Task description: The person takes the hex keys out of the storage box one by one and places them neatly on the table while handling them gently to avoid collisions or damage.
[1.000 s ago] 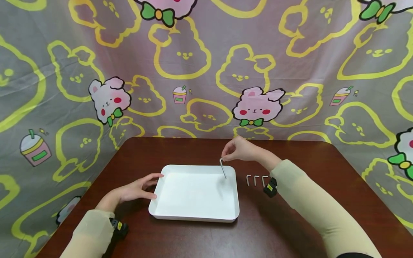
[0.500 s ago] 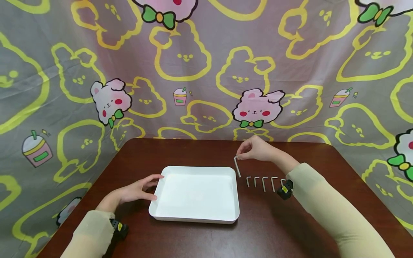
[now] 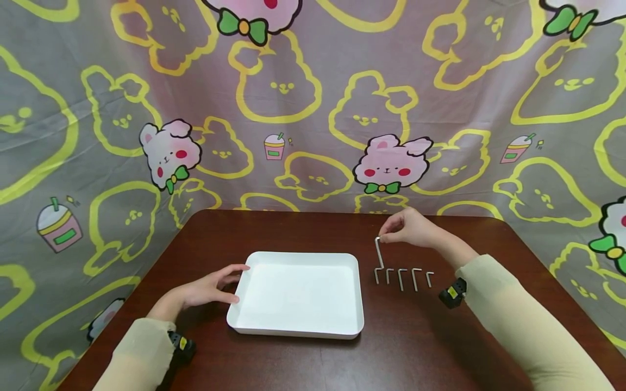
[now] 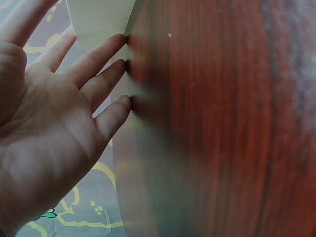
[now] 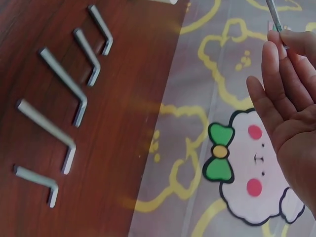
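Note:
My right hand (image 3: 414, 228) pinches an L-shaped hex key (image 3: 379, 253) by its bent end, with the long arm hanging down. Its lower tip overlaps the leftmost of several hex keys (image 3: 402, 279) lined up on the table right of the white tray (image 3: 295, 296). In the right wrist view, thumb and fingertips grip the metal key (image 5: 274, 16) at the top edge, while the row of hex keys (image 5: 64, 76) lies to the left. My left hand (image 3: 207, 288) rests at the tray's left rim, thumb and fingers spread; the left wrist view shows its fingers (image 4: 101, 57) fairly straight.
The dark wooden table (image 3: 293, 364) carries the shallow tray, which has nothing in it. Behind and beside the table hangs a grey curtain (image 3: 313, 130) printed with rabbits and yellow outlines. Each wrist wears a small black camera (image 3: 452, 293).
My right hand has moved right with the hex key, from above the tray's back right corner to above the row of keys. The left hand stays at the tray's rim.

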`<action>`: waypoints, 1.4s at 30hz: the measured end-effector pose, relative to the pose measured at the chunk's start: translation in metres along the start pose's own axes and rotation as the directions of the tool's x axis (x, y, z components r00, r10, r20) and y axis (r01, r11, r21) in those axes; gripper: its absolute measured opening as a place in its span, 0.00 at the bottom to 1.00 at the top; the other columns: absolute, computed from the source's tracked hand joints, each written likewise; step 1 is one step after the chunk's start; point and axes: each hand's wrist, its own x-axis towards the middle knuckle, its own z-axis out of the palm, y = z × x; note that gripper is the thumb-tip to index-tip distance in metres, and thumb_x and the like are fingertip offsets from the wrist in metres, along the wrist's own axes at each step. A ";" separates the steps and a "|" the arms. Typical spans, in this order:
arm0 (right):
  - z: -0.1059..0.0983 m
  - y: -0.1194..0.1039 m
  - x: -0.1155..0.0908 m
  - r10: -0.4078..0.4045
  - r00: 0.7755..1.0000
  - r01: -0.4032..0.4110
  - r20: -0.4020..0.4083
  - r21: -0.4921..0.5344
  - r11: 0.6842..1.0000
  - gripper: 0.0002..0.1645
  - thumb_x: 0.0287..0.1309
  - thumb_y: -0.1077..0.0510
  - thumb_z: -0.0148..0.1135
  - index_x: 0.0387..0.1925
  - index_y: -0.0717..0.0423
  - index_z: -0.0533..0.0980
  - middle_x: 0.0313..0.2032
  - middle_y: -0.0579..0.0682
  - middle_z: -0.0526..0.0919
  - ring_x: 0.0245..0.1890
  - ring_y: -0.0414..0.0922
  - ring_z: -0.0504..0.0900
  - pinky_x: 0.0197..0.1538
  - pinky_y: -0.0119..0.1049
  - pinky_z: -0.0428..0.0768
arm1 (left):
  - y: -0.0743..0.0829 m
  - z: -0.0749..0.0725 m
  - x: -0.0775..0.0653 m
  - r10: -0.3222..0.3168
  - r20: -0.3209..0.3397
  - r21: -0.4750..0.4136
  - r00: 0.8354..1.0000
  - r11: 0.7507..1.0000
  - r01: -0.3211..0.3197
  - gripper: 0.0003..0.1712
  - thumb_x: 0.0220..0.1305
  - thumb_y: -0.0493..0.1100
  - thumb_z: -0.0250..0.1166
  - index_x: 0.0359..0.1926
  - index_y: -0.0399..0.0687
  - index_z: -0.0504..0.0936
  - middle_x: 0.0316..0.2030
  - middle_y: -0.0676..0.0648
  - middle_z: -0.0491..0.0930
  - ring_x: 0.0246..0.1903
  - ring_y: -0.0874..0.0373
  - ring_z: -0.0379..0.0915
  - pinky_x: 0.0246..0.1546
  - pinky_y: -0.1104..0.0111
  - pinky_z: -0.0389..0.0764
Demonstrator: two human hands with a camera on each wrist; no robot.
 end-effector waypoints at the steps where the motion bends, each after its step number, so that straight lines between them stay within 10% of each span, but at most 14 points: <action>1: -0.001 0.003 -0.002 0.004 1.000 -0.004 -0.003 0.002 1.000 0.05 0.53 0.59 0.73 0.30 0.57 0.86 0.28 0.46 0.86 0.30 0.42 0.81 0.36 0.35 0.79 | 0.000 0.000 0.000 0.003 0.001 0.001 1.000 1.000 -0.003 0.46 0.58 0.46 0.71 0.72 0.49 0.56 0.71 0.33 0.52 0.69 0.34 0.48 0.61 0.34 0.53; 42: -0.035 0.083 -0.090 0.230 0.969 -0.230 -0.090 0.016 0.973 0.09 0.57 0.62 0.68 0.35 0.66 0.83 0.31 0.53 0.86 0.31 0.43 0.83 0.35 0.33 0.79 | -0.002 0.002 -0.002 0.049 -0.008 -0.009 0.999 0.999 -0.049 0.46 0.59 0.44 0.70 0.73 0.46 0.56 0.71 0.33 0.51 0.69 0.33 0.49 0.60 0.34 0.53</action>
